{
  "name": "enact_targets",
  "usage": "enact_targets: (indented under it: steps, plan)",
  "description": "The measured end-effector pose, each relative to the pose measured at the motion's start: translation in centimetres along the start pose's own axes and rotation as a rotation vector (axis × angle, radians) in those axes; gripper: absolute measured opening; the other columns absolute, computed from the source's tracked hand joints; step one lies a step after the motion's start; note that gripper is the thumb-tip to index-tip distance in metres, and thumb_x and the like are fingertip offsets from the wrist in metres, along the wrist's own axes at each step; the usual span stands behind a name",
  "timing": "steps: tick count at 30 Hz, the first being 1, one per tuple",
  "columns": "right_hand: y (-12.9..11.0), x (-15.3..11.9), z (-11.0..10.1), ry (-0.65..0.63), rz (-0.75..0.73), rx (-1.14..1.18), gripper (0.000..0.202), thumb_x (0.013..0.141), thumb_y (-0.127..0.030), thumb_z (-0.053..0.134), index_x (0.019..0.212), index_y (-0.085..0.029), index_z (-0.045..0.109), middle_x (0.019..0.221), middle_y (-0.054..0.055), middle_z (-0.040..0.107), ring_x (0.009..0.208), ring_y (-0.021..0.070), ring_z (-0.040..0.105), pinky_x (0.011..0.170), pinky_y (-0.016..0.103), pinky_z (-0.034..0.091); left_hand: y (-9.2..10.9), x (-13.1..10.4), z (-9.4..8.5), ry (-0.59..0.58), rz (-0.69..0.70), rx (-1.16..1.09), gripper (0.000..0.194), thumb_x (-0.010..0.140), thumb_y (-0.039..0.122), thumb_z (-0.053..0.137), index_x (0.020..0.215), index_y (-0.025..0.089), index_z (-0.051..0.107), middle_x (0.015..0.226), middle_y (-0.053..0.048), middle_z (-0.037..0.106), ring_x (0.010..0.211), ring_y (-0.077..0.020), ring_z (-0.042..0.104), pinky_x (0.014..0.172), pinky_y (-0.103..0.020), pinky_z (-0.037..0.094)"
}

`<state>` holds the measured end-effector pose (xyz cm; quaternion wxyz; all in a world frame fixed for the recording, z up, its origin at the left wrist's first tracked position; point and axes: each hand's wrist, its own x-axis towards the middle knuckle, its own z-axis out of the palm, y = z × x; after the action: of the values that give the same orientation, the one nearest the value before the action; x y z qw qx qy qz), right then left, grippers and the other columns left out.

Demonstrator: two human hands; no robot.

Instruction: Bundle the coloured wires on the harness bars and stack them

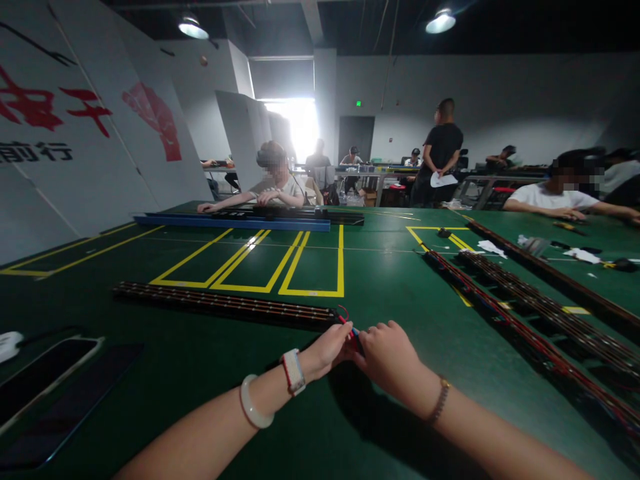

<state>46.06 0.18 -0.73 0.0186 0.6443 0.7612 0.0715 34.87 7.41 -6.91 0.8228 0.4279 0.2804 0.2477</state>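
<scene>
A long dark strip (225, 305) with copper-coloured lines along it lies across the green table in front of me. At its right end, red and blue wires (355, 331) come out between my hands. My left hand (331, 348) is closed in a pinch on these wires, with a watch band and a pale bangle on that arm. My right hand (389, 348) is closed round the wires from the other side, its fingers curled and partly hidden. The two hands almost touch, just off the strip's end.
Several long wired strips (530, 333) lie on the right. Two phones (55, 373) rest at the left edge. Yellow tape (311, 293) marks the green table (380, 267). Across it, a person (280, 180) reaches over a blue rail (230, 221); another person (560, 190) sits at the right.
</scene>
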Motion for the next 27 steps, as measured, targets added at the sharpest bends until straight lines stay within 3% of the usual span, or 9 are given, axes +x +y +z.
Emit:
enact_targets:
  steps: [11,19,23,27]
  plan:
    - [0.1,0.3,0.2,-0.026,0.011,0.014,0.026,0.09,-0.027,0.047,0.086,-0.015,0.069,0.082,0.012,0.068,0.076,0.0243,0.064,0.067,0.034,0.044,0.3,-0.4,0.4,-0.008,0.012,0.005,0.037,0.085,0.046,0.054,0.072,0.011,0.053,0.063,-0.002,0.058,0.057,-0.0104,0.057,0.063,-0.026,0.048]
    - [3.4,1.3,0.1,0.016,0.126,-0.013,0.023,0.092,-0.021,0.046,0.084,-0.014,0.067,0.081,0.012,0.068,0.075,0.0227,0.065,0.06,0.028,0.043,0.1,-0.1,0.0,-0.058,0.008,-0.006,0.038,0.089,0.044,0.048,0.083,0.009,0.059,0.077,-0.01,0.066,0.069,-0.0173,0.065,0.072,-0.034,0.052]
    - [5.6,2.9,1.6,0.102,0.154,0.018,0.023,0.093,-0.026,0.047,0.085,-0.016,0.065,0.083,0.01,0.066,0.077,0.0211,0.063,0.062,0.027,0.041,0.4,-0.2,-0.1,-0.062,-0.008,0.027,0.035,0.091,0.04,0.046,0.087,0.007,0.058,0.079,-0.012,0.066,0.069,-0.018,0.066,0.07,-0.032,0.051]
    - [7.4,4.1,4.2,0.229,0.09,0.074,0.024,0.094,-0.03,0.046,0.086,-0.018,0.065,0.084,0.007,0.064,0.08,0.0178,0.058,0.068,0.025,0.04,0.5,-0.1,-0.1,-0.053,-0.018,0.04,0.037,0.092,0.039,0.043,0.086,0.006,0.057,0.079,-0.013,0.066,0.07,-0.018,0.066,0.071,-0.032,0.051]
